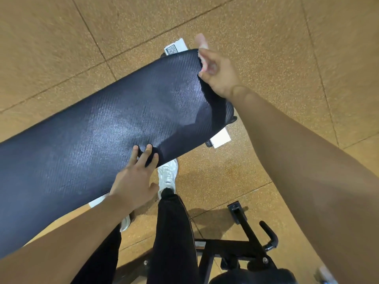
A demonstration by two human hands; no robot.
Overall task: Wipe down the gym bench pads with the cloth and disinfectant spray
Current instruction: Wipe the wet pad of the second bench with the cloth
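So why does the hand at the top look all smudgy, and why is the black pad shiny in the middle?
Head view: the right hand is motion-blurred, as is the pale cloth it seems to grip; the left hand is sharp. The bench pad shows a whitish sheen of reflected light, with the arm's dark shadow across its right end. The wide lens bends the floor lines.

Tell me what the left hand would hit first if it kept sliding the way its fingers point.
The left hand already has its fingertips on the near edge of the bench pad. Going on up and right, it would cross bare pad; nothing else shows in that line, though depth is hard to judge.
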